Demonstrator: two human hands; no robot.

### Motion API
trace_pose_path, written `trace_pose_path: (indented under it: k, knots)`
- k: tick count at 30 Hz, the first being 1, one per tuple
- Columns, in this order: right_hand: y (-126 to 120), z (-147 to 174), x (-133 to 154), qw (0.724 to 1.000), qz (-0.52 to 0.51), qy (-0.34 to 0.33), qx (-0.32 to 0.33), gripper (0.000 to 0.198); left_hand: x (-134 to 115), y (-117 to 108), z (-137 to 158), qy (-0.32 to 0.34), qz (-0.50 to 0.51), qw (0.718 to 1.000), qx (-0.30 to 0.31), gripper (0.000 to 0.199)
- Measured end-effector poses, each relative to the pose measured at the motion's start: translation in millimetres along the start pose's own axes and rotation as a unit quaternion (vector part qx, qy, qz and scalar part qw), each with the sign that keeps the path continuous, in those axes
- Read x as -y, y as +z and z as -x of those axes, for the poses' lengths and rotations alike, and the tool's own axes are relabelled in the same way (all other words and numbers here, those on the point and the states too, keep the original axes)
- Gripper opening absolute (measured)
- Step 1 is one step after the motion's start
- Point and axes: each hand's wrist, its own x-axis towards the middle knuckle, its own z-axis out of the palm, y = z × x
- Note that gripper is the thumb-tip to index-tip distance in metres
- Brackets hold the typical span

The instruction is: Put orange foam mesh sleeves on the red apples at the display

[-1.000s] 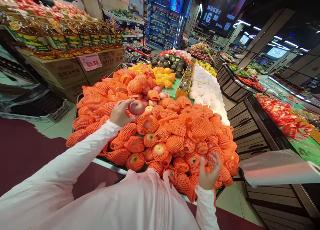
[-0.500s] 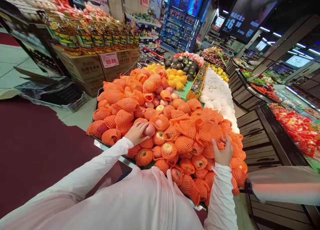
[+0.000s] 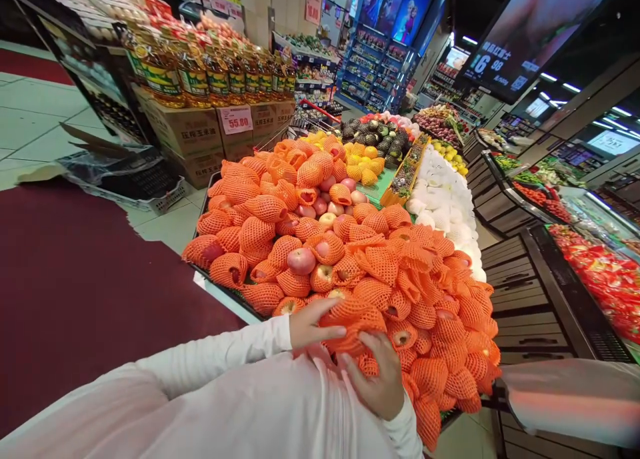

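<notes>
Close to my body, both hands are on one orange foam net sleeve (image 3: pixel 357 318). My left hand (image 3: pixel 311 326) grips its left side, with fingers over the top and thumb in front. My right hand (image 3: pixel 381 376) pinches its near right edge with bent fingers and thumb. Whether fruit sits inside that sleeve is hard to tell. Under and beyond it spreads a heap of apples in orange foam nets (image 3: pixel 265 209). A bare pinkish apple (image 3: pixel 301 261) lies on the heap, forward of my left hand.
White-netted fruit (image 3: pixel 440 199) lines the stand's right side. Yellow-netted fruit (image 3: pixel 364 162) and dark-netted fruit (image 3: pixel 375 136) lie at the far end. Oil bottles (image 3: pixel 195 76) stand on cartons (image 3: pixel 193 136) at left, near a black crate (image 3: pixel 140 179). A plastic bag roll (image 3: pixel 570 399) juts in at right.
My left hand has left the bare apple and come back toward my body. My right hand has moved left and nearer, bringing an orange net sleeve to meet it.
</notes>
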Motion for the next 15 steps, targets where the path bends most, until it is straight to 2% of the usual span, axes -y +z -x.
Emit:
trace_pose_path:
  k: [3, 5, 7, 9, 11, 13, 15]
  knots:
    - [-5, 3, -2, 0.996, -0.057, 0.045, 0.052, 0.047, -3, 0, -11, -0.035, 0.078, 0.995, -0.056, 0.043]
    - [-12, 7, -4, 0.982, -0.121, 0.126, 0.065, 0.047, -4, -5, -18, -0.050, 0.160, 0.980, -0.106, 0.041]
    - [-16, 9, -6, 0.961, -0.172, 0.214, 0.044, 0.045, -4, -11, -21, -0.062, 0.237, 0.959, -0.144, 0.042]
    - [-16, 9, -7, 0.940, -0.200, 0.276, -0.006, 0.042, -4, -14, -20, -0.070, 0.285, 0.945, -0.148, 0.045]
    - [-11, 7, -7, 0.921, -0.234, 0.310, -0.038, 0.038, -5, -16, -16, -0.079, 0.303, 0.941, -0.131, 0.045]
    - [-3, 5, -6, 0.906, -0.280, 0.317, -0.029, 0.038, -6, -15, -11, -0.084, 0.287, 0.948, -0.109, 0.042]
    - [6, 3, -4, 0.904, -0.298, 0.307, -0.012, 0.043, -6, -13, -7, -0.085, 0.247, 0.961, -0.093, 0.038]
